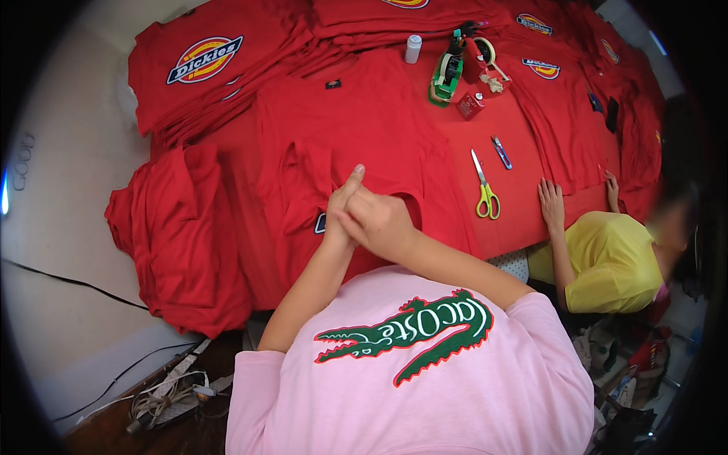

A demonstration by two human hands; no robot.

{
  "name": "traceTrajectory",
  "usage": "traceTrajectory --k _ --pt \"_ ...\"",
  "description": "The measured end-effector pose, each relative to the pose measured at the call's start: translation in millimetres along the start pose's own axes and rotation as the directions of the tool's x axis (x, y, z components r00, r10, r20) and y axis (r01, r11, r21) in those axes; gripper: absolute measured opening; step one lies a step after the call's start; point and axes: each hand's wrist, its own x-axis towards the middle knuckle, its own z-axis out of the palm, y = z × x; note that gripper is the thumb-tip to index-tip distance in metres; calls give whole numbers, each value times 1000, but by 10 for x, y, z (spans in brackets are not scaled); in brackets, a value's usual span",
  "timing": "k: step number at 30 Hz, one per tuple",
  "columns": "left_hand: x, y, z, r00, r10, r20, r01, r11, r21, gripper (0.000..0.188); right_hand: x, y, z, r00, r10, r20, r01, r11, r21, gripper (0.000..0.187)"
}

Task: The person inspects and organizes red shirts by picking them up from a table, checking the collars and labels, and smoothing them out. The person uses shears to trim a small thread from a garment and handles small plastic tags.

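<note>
My two hands are clasped together above a red shirt [337, 125] spread out in front of me. My left hand [341, 203] is closed against the right, one digit pointing up and most of its fingers hidden. Folded over it from the right, my right hand [383, 222] has its fingers bent around the left. No object shows between them. The shirt beneath has a small dark label at its far end. Part of a dark patch with a pale edge [321, 224] shows beside my left wrist.
Red shirt stacks [205, 98] lie at the far left, a crumpled red pile [182, 235] nearer. Rightward are yellow-handled scissors [487, 199], thread snips [501, 153], a green tape dispenser [446, 80], a white bottle [413, 49] and a small red box [470, 106]. A person in yellow [614, 262] sits right, hands on red cloth.
</note>
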Motion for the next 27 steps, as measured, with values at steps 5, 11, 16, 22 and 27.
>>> traceTrajectory --k 5,11,16,22,27 --pt "-150 -239 211 979 83 -188 -66 993 92 38 -20 477 10 982 187 30 -180 968 -175 26" --pt "-57 -453 -86 996 30 -88 -32 999 -29 29 -123 264 46 984 -172 43 177 952 -249 23" --pt "-264 -290 120 989 31 -148 -20 996 82 30 -30 222 -41 1000 -6 -12 5 992 -124 29" --pt "-215 -381 42 977 -56 -204 67 997 47 26 -79 478 130 999 40 -7 -40 976 -216 32" --pt "-125 -631 -465 967 61 248 -8 978 -209 33 -78 23 91 971 -194 138 232 899 -371 33"
